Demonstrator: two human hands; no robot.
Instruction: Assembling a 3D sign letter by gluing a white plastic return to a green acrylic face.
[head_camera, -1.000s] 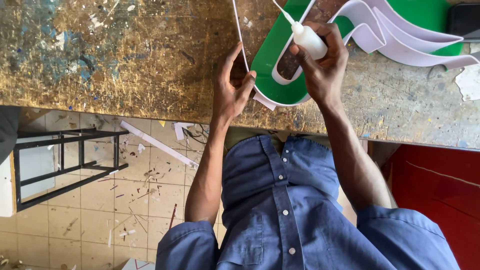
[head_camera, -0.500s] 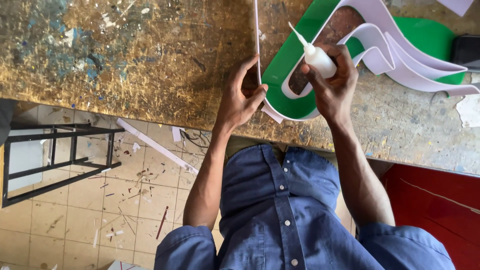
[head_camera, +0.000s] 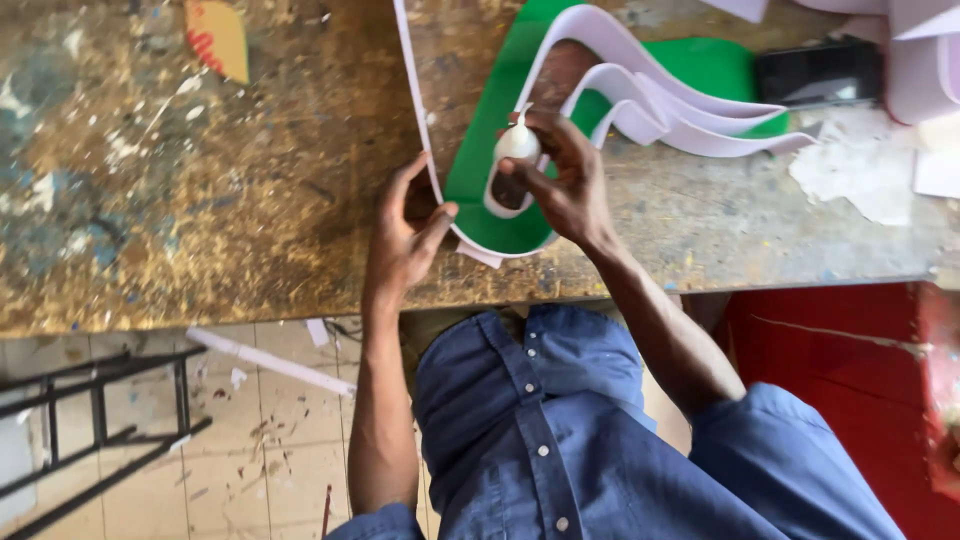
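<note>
We are pinching the thin white plastic edging strip (head_camera: 424, 150) with our left hand (head_camera: 405, 235), fingers closed on it, against the green letter-shaped sign panel (head_camera: 500, 215) lying on the paint-spattered wooden workbench (head_camera: 200, 200). Our right hand (head_camera: 565, 185) is gripping a small white glue bottle (head_camera: 517, 143) tightly over the panel.

This is a workshop, most likely one where signs or cut-out shapes are made. The landmark is the worn wooden workbench (head_camera: 200, 200), its top thickly spattered with old paint and glue stains. On the bench lie a green cut panel (head_camera: 500, 225) edged with a white strip (head_camera: 415, 110), and more curled white strips (head_camera: 690, 110) farther along it. Below the bench's near edge, the tiled floor (head_camera: 250, 440) is paint-flecked and littered with offcuts, and a black metal frame (head_camera: 90, 430) stands there.
</note>
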